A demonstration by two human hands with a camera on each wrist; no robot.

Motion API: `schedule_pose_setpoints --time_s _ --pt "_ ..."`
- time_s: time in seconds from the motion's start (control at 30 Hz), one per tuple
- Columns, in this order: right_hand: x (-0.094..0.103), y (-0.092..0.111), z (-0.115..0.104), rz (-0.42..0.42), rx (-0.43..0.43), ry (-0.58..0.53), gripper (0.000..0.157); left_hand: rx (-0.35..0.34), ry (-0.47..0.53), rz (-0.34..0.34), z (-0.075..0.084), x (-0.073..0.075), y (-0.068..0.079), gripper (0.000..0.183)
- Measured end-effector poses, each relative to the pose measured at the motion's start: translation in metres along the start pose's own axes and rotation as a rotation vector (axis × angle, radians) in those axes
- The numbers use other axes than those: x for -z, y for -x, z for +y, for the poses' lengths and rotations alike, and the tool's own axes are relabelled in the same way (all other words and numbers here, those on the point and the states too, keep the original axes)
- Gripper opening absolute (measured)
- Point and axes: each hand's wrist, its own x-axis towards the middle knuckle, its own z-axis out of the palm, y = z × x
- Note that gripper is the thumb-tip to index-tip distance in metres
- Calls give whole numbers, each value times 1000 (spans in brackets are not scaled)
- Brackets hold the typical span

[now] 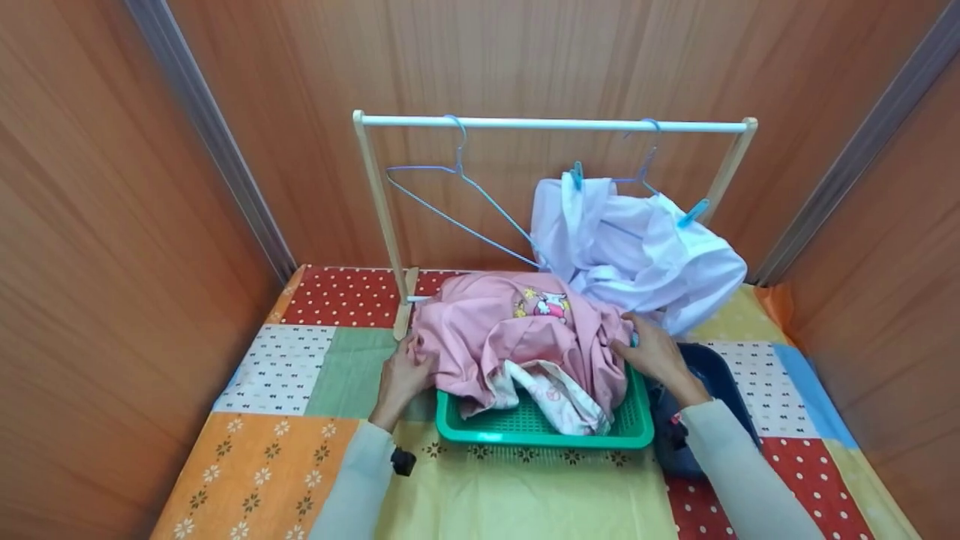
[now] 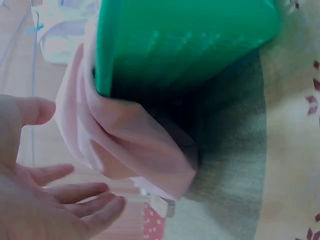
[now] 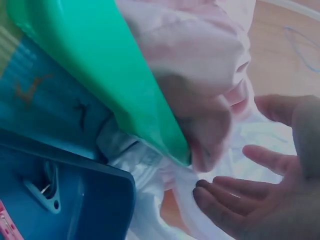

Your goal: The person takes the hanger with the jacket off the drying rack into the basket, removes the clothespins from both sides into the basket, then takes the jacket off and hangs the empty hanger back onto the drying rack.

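Observation:
A pink garment with a cartoon print and a white patterned inner side lies heaped in a green basket, spilling over its rim. My left hand is at the garment's left edge; the left wrist view shows its fingers spread beside the hanging pink cloth. On the other side, my right hand is by the garment's right edge. Its fingers are parted and loosely bent in the right wrist view, with nothing between them and the thumb.
Behind the basket stands a rack with a white rod. A bare blue hanger hangs at left; a white garment hangs at right with blue clips. A dark blue tray beside the basket holds a clothespin. Wooden panels enclose the patchwork cloth.

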Motion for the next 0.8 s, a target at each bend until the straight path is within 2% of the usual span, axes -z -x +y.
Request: schedule_pose_setpoints --time_s 0.13,0.23,0.3,0.43,0.57,0.73,0.8 --pt "-2 -14 4 -107 -63 -30 68 137 129 -147 -5 -1 -6 72" --pt "-3 -23 6 -119 -81 -44 68 234 273 -235 -9 -3 -12 74" --pt "-4 -27 7 -107 -82 -45 65 284 342 -260 -12 -5 -16 75" --pt "-6 -34 9 -89 -73 -23 60 351 446 -267 -18 -9 -22 72" --pt "-8 -38 13 -73 -70 -6 50 390 489 -245 -23 -13 -24 60" --pt "-10 -40 21 32 -9 21 20 375 425 -192 -28 -13 -27 49" --pt "-11 -40 24 74 22 28 14 362 385 -171 -28 -13 -28 43"
